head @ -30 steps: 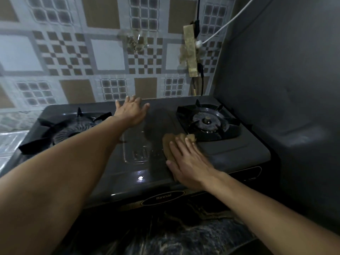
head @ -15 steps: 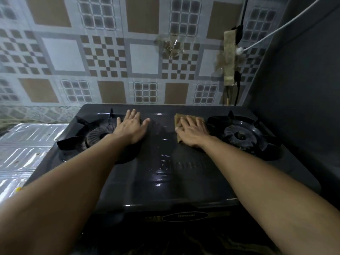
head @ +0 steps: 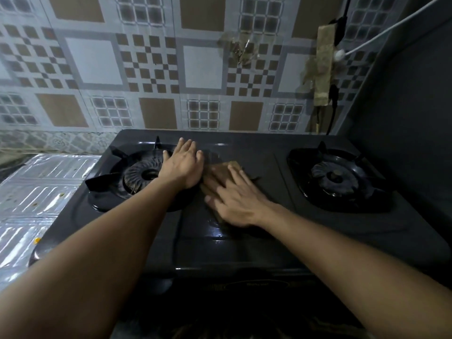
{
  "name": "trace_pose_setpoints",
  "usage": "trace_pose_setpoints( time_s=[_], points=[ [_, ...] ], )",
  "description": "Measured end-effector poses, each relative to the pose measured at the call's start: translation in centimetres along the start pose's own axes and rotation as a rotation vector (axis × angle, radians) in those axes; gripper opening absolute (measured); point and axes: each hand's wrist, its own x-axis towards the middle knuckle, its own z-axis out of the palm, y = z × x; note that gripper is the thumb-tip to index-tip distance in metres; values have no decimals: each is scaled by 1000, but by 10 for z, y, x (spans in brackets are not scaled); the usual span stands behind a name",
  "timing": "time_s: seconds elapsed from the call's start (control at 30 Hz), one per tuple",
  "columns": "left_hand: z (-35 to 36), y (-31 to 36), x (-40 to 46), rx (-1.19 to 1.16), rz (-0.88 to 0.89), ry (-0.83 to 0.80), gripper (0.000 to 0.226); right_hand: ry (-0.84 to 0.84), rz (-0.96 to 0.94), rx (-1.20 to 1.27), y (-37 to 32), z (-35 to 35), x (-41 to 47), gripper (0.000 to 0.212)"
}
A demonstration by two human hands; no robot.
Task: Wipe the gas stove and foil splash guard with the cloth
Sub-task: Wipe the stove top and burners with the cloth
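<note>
The step in hand looks to be wiping the flat middle panel of the gas stove (head: pixel 244 241), between its two burners. The right hand (head: pixel 238 200) lies flat on the brown cloth (head: pixel 221 171), fingers straight and slightly spread, pressing it onto the dark top rather than gripping it; the hand is a little blurred, which suggests a stroke under way. The cloth sits near the centre of the stove, its far corner poking out at 12 o'clock from the right hand. The left hand (head: pixel 184 163) rests palm down at about 10 o'clock from the right hand, fingers straight and close together, lying over the rim of the left burner (head: pixel 139 172) and touching or just beside the cloth's edge; it seems to be steadying the stove. The right burner (head: pixel 336 177) stands at 3 o'clock, well apart from the cloth. The foil splash guard (head: pixel 36 189), at 9 o'clock beside the stove, shows small specks and looks not yet wiped. The next move probably calls for working the cloth around the burner rims and pan supports, then shifting across to the foil with lighter pressure, since thin foil may crumple or tear.
</note>
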Motion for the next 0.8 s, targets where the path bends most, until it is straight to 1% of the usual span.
trace_pose_setpoints(
  time_s=[0.03, 0.1, 0.2, 0.3, 0.37, 0.5, 0.57, 0.6, 0.63, 0.67, 0.7, 0.77, 0.8],
  points=[
    [-1, -1, 0, -11, 2, 0, 56, 14, -17, 12, -8, 3, -15, 60],
    [-3, 1, -2, -25, 4, -15, 56, 33, 17, 49, -8, 6, -41, 58],
    [-6, 5, -8, -15, 10, -52, 57, 24, 189, 91, 18, 6, -52, 58],
    [-8, 7, -11, -17, 15, -60, 58, -8, 359, 82, 44, 2, -43, 60],
    [-9, 7, -12, -25, 15, -60, 58, -8, 401, 74, 48, 2, -31, 60],
    [-7, 6, -14, -41, 26, -61, 58, 21, 509, 144, 56, -2, 9, 59],
    [-7, 5, -14, -45, 20, -55, 58, 78, 536, 133, 58, -9, 30, 53],
    [-7, 4, -13, -51, 16, -48, 58, 156, 536, 122, 56, -15, 37, 46],
    [-6, 3, -12, -59, 12, -40, 57, 263, 537, 172, 54, -21, 46, 38],
    [-6, 3, -11, -69, 9, -32, 57, 366, 542, 322, 51, -29, 51, 31],
    [-7, 4, -10, -75, 9, -26, 56, 443, 542, 575, 50, -37, 55, 29],
    [-8, 4, -9, -82, 6, -19, 56, 517, 507, 1226, 52, -52, 62, 30],
    [-8, 5, -10, -84, 5, -22, 56, 561, 539, 1406, 57, -56, 64, 31]
  ],
)
